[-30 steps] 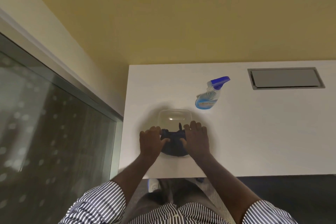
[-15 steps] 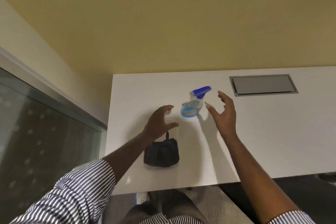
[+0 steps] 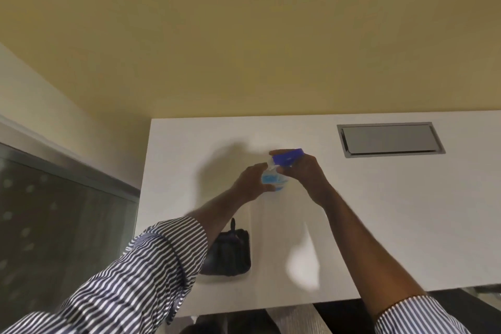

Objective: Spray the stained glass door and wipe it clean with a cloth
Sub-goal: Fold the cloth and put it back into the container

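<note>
A clear spray bottle (image 3: 273, 178) with blue liquid and a blue trigger head stands on the white table (image 3: 379, 211). My left hand (image 3: 250, 182) wraps the bottle's body from the left. My right hand (image 3: 303, 171) closes over the blue head from the right. A dark cloth (image 3: 230, 255) lies folded in a clear container near the table's front edge, partly hidden behind my left sleeve. The glass door (image 3: 54, 225), dotted with pale spots, fills the left side.
A grey metal hatch (image 3: 390, 139) is set into the table at the back right. A yellow wall rises behind the table. The door's metal frame (image 3: 81, 168) runs along the table's left edge.
Both hands left the cloth in its container, reached forward and closed on the spray bottle. The view tilted upward.
</note>
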Available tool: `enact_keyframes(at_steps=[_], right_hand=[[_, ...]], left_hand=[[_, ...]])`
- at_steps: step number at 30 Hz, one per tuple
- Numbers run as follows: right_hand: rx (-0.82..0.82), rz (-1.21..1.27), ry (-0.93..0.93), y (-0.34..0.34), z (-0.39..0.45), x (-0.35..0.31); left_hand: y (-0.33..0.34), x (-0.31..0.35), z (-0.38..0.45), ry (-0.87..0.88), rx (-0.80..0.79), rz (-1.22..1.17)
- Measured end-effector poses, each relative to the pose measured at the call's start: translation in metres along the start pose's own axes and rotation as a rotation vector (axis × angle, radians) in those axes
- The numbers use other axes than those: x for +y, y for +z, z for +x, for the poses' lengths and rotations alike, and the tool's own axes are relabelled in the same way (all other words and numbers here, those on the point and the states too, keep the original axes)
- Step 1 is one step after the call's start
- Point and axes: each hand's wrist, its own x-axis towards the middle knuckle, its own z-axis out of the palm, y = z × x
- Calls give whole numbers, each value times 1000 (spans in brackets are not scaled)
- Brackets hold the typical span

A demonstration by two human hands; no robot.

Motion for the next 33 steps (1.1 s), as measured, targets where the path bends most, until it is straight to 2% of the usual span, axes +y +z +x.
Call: enact_keyframes(at_steps=[2,8,13,18,22,27,33], right_hand=[[41,-5,-3,4,-1,0],[143,24,35,-5,1,-10],[194,42,-91,-8,-1,-50],[145,157,-206,11,-11,-94],[68,129,-231,45,-22,-111],[37,-19,-282,89,-35,-99],[-6,-74,-237,127,-46,-71]], left_hand=[[17,-22,21,-3,15,-5],[-10,3,4,78,56,-36],[-41,13,-11,189,106,-94],[-80,10,-44,231,179,-111],[-95,-11,-86,203,190,-164],[-88,-50,-125,157,206,-169],[-70,-86,-132,70,205,-122]])
